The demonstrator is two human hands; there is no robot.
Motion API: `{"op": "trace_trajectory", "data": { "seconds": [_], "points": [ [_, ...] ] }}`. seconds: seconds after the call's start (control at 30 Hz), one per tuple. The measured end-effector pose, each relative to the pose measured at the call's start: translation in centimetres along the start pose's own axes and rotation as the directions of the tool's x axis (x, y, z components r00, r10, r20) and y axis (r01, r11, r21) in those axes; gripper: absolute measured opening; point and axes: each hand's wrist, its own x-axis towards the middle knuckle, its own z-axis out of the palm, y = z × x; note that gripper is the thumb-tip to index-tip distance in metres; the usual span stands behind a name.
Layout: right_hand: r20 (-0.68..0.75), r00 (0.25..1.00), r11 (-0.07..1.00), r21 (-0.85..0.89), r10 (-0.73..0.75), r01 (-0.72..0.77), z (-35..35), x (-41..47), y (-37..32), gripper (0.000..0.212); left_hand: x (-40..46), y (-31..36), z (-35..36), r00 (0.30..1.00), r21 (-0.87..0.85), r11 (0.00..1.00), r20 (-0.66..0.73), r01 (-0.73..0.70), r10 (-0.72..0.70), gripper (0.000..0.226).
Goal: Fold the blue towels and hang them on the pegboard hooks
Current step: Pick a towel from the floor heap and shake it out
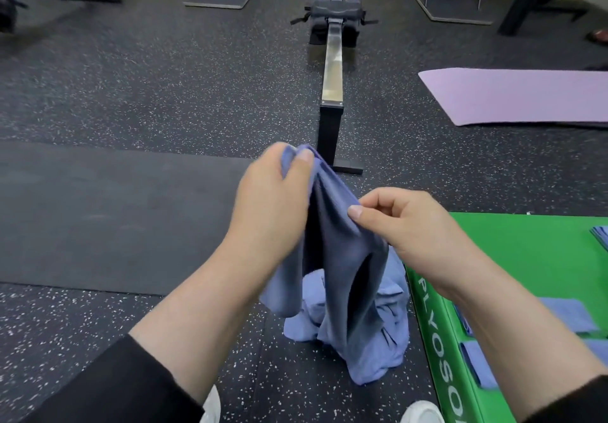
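Now the left hand [273, 192] pinches the top corner of a blue cloth towel [342, 258], held up in the air, while the right hand [408, 225] grips its edge a little lower and to the right between thumb and curled fingers. Its lower end hangs onto a crumpled heap of blue towels [378, 340] on the speckled black rubber floor [131, 87]. Folded blue towels [572, 317] lie on the green padded box [526, 251] at right.
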Motion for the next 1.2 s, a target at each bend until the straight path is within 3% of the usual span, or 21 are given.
{"op": "trace_trajectory", "data": {
  "seconds": [0.1, 0.17, 0.23, 0.3, 0.4, 0.5, 0.57, 0.7, 0.9, 1.0, 1.07, 1.13, 1.2],
  "points": [
    [-0.018, 1.0, 0.997, -0.075, -0.002, 0.0, 0.0, 0.2, 0.7, 0.014, 1.6, -1.0, -1.4, 0.986, -0.14, 0.989, -0.152, 0.044, -0.065, 0.039],
    [-0.095, 0.995, 0.994, -0.105, -0.038, 0.028, -0.1, 0.4, 1.0, 0.012, 2.2, -1.4, -2.0, 0.988, -0.059, 0.996, -0.135, 0.065, -0.073, 0.032],
    [-0.152, 0.986, 0.994, -0.097, -0.062, 0.047, -0.1, 0.5, 0.8, 0.013, 2.0, -1.3, -2.1, 0.999, 0.107, 0.994, -0.04, 0.039, -0.035, 0.017],
    [-0.152, 0.984, 0.992, -0.098, -0.097, 0.082, 0.1, 0.4, 0.4, 0.014, 1.2, -0.8, -1.6, 0.991, 0.244, 0.969, 0.134, -0.038, 0.005, 0.036],
    [-0.101, 0.983, 0.982, -0.121, -0.155, 0.142, 0.6, 0.4, 0.0, 0.014, -0.1, -0.5, -0.2, 0.909, 0.308, 0.94, 0.416, -0.149, 0.008, 0.049],
    [-0.049, 0.98, 0.973, -0.135, -0.195, 0.187, 0.7, 0.3, -0.2, 0.02, -0.9, -0.8, 0.6, 0.858, 0.31, 0.93, 0.514, -0.196, 0.01, 0.033],
    [-0.024, 0.98, 0.972, -0.138, -0.195, 0.19, 0.7, 0.1, -0.2, 0.021, -0.9, -1.0, 0.7, 0.856, 0.322, 0.929, 0.516, -0.184, -0.009, 0.02],
    [-0.062, 0.984, 0.978, -0.139, -0.168, 0.159, 0.3, 0.3, 0.4, 0.009, -0.5, -1.2, 0.6, 0.903, 0.413, 0.891, 0.43, -0.191, -0.006, 0.034],
    [-0.012, 0.994, 0.969, -0.223, -0.109, 0.103, 0.0, 0.1, 0.5, 0.011, 1.0, -1.1, -1.5, 1.0, 0.331, 0.944, 0.022, -0.005, -0.002, 0.029],
    [-0.088, 0.99, 0.992, -0.073, -0.11, 0.104, 0.0, 0.1, 0.2, 0.009, 2.0, -1.9, -2.9, 0.998, 0.316, 0.948, -0.062, 0.047, -0.028, 0.031],
    [-0.108, 0.989, 0.994, 0.043, -0.097, 0.102, 0.0, 0.0, 0.1, 0.013, 1.7, -2.0, -3.1, 0.999, 0.313, 0.949, -0.031, 0.038, -0.03, 0.023],
    [-0.109, 0.988, 0.991, 0.071, -0.106, 0.114, 0.1, 0.1, 0.1, 0.017, 0.8, -1.4, -2.7, 0.994, 0.292, 0.956, 0.103, -0.01, -0.021, 0.013],
    [-0.092, 0.987, 0.989, 0.058, -0.132, 0.138, 0.4, 0.1, 0.0, 0.015, -0.3, -0.8, -2.0, 0.952, 0.296, 0.95, 0.308, -0.096, 0.0, 0.034]
  ]
}}
